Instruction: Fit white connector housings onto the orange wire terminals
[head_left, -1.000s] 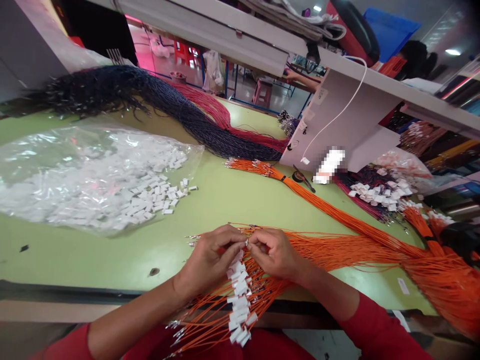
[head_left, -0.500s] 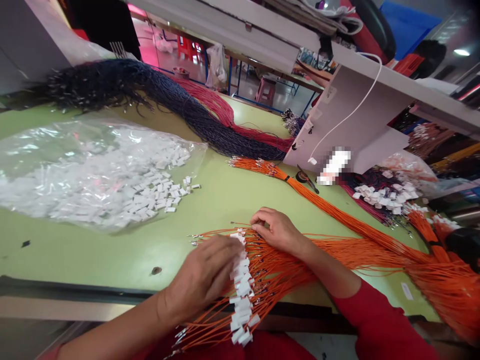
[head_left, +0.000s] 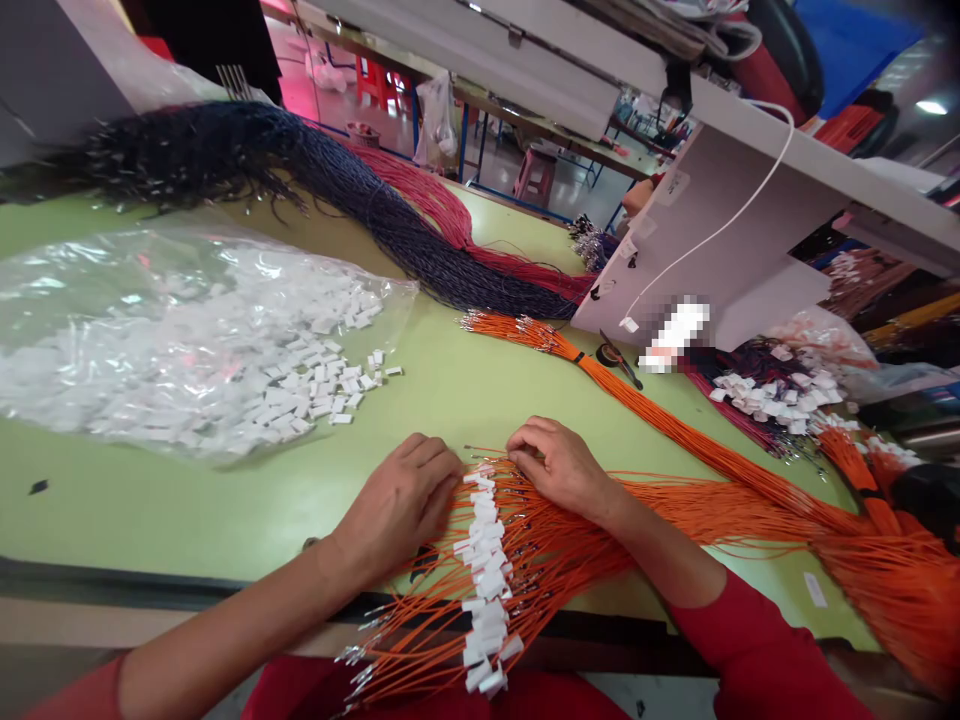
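A fan of orange wires (head_left: 570, 540) lies across the green table's front edge, many fitted with small white connectors (head_left: 484, 560) in a row. My left hand (head_left: 401, 505) rests on the wires at the left of that row, fingers curled, what they hold hidden. My right hand (head_left: 559, 465) presses on the wire ends at the top of the row, fingers bent and pinched on the orange wires. A clear plastic bag (head_left: 150, 340) of loose white connectors lies to the left, some spilled out (head_left: 337, 385).
Long bundles of dark blue (head_left: 360, 200), red (head_left: 442, 220) and orange (head_left: 675, 430) wires cross the green table (head_left: 450, 380). A white shelf support (head_left: 720, 240) with a white cable stands at the back right. More connectors (head_left: 772, 395) lie at the right. Another person's hand shows far behind.
My hands came apart from a joint pinch on one connector. The left dropped onto the wires beside the connector row; the right moved up to the wire ends.
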